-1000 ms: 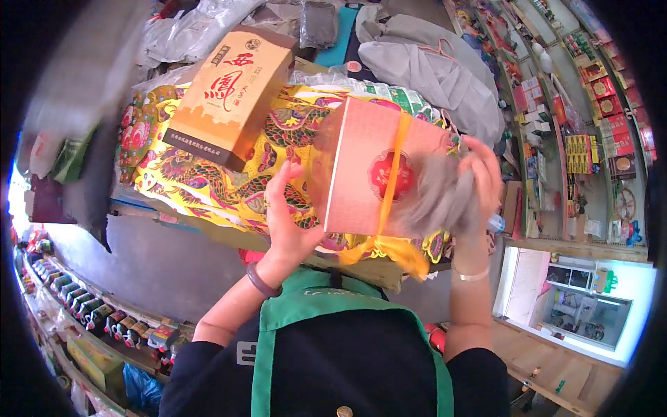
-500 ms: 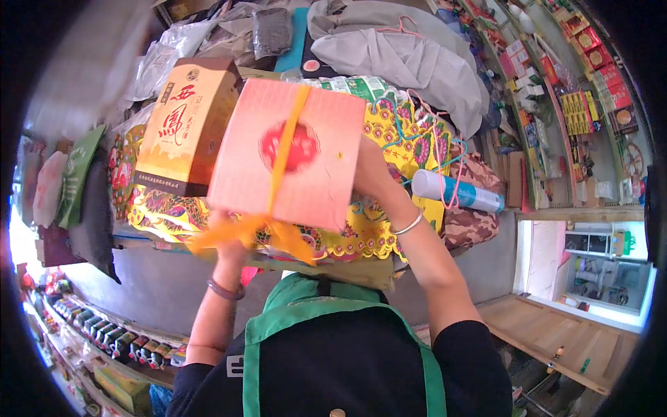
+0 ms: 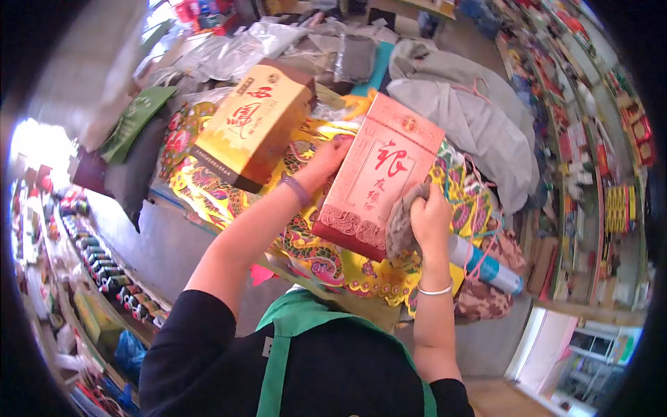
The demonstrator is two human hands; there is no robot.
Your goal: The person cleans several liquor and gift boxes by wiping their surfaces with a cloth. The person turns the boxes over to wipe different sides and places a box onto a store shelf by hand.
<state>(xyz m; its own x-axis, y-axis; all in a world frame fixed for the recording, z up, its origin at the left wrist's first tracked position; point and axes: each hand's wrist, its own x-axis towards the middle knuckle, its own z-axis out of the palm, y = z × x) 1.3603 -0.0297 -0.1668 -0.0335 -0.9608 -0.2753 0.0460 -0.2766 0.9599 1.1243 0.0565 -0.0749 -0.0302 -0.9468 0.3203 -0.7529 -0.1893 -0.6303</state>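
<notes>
A pink and dark-red liquor box [image 3: 381, 174] with Chinese lettering lies tilted, its broad printed face up, over a yellow patterned cloth [image 3: 323, 243]. At its left edge, my left hand [image 3: 328, 158] grips the side with curled fingers, the tips partly hidden. My right hand [image 3: 431, 212] is closed on a grey cloth [image 3: 401, 224], which presses against the box's lower right edge. A yellow ribbon [image 3: 359, 104] shows behind the far end of the box. To the left rests a yellow and brown liquor box [image 3: 253, 121], apart from both hands.
Grey garments [image 3: 451, 104] and plastic-wrapped items [image 3: 356, 59] are heaped at the back. A white and blue roll [image 3: 486, 265] lies right, beside pink hangers. Shelves of goods [image 3: 590, 160] line the right; bottles [image 3: 104, 267] stand on shelves at lower left.
The pink box has turned from its ribboned end to its printed face and moved right. My right hand now shows with the grey cloth. The view has shifted.
</notes>
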